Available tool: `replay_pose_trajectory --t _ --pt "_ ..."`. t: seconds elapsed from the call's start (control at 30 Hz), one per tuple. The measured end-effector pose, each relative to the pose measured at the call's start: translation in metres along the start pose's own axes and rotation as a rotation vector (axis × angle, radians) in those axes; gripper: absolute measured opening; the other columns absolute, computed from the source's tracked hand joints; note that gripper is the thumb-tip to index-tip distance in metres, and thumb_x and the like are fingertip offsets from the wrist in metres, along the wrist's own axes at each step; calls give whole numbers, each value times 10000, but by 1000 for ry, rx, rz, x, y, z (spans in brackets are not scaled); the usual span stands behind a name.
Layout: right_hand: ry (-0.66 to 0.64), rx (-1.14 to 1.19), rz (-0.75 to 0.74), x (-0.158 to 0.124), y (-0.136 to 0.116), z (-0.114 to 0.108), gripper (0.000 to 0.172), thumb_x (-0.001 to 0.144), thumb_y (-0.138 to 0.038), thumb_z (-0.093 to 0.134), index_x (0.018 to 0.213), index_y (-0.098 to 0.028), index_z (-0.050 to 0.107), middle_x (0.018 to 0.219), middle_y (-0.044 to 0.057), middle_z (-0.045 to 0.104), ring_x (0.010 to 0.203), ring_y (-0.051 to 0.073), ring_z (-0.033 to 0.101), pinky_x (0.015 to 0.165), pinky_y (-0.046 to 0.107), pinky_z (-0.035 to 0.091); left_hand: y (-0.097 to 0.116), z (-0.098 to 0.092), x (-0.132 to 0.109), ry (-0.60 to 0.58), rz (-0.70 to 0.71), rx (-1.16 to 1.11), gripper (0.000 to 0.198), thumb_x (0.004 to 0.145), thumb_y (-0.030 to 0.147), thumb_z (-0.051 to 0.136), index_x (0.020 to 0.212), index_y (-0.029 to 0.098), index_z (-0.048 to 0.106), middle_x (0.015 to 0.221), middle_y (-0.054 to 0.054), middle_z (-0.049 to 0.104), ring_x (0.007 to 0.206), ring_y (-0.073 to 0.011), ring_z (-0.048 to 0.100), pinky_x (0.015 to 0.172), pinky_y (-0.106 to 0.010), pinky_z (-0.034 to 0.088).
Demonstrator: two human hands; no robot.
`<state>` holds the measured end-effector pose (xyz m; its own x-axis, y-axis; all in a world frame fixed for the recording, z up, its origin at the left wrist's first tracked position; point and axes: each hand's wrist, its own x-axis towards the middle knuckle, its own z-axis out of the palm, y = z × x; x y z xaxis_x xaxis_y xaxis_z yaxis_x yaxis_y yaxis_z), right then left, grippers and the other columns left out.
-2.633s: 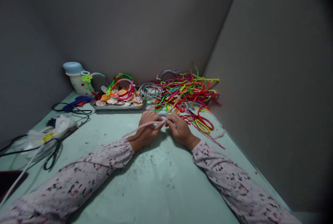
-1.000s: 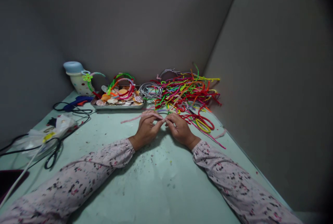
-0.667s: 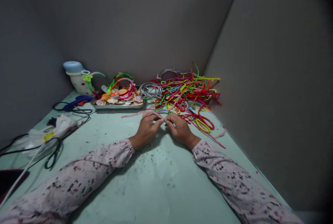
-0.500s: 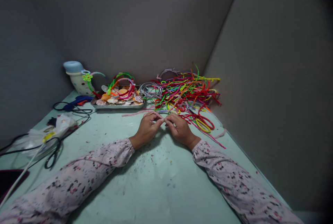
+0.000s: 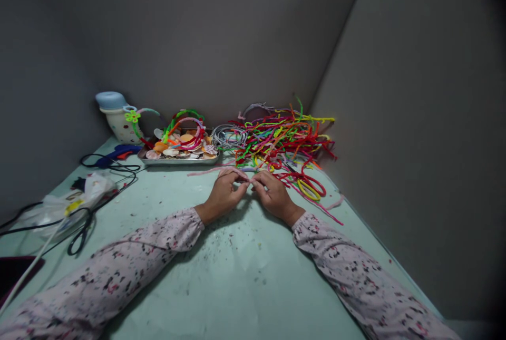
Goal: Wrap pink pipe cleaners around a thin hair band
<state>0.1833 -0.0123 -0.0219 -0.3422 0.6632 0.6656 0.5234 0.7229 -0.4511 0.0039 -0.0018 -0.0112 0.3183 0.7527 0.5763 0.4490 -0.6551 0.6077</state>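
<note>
Over the middle of the table, my left hand (image 5: 225,192) and my right hand (image 5: 274,196) meet fingertip to fingertip. Both are closed in a pinch on a pink pipe cleaner (image 5: 202,172), whose fuzzy tail sticks out to the left past my left hand. Between the fingertips only a tiny bit of it shows. A loose bundle of colourful pipe cleaners (image 5: 284,134) lies just beyond my right hand. Close by it are a red pipe cleaner loop (image 5: 316,182) and a yellow loop (image 5: 306,191).
At the back, a metal tray (image 5: 182,161) holds shells and pipe-cleaner-wrapped hoops. Beside it lies a coil of grey wire (image 5: 229,137). A blue-capped bottle (image 5: 118,121), a plastic bag (image 5: 97,187) and black cables (image 5: 89,219) are on the left. Grey walls enclose the table (image 5: 253,287).
Both hands stay almost in place, still pinching the pink pipe cleaner. My left fingers have shifted slightly, and the pipe cleaner's tail has moved a little to the right.
</note>
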Motion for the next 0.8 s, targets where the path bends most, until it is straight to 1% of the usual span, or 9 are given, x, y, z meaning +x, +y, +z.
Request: replay_pose_trajectory --t 0.27,0.5,0.8 --pt "-10 -9 3 0 -1 -1 167 964 -245 411 915 -209 567 816 43 575 814 191 548 742 317 447 1 0 0 2 -11 16 81 801 186 587 835 149 651 865 -58 659 879 -191 580 813 -323 459" --pt "-9 -4 -18 -1 -1 -1 168 963 -252 416 923 -213 575 832 45 580 831 190 556 739 312 451 2 0 1 -18 -78 -13 84 799 205 581 822 161 649 823 -38 670 811 -174 601 739 -294 471" --pt "-15 -13 -20 -2 2 -1 162 956 -236 417 921 -209 572 849 50 583 844 192 558 749 317 452 3 0 3 -35 -118 -66 92 797 222 580 806 168 654 796 -23 680 783 -163 617 706 -272 477"
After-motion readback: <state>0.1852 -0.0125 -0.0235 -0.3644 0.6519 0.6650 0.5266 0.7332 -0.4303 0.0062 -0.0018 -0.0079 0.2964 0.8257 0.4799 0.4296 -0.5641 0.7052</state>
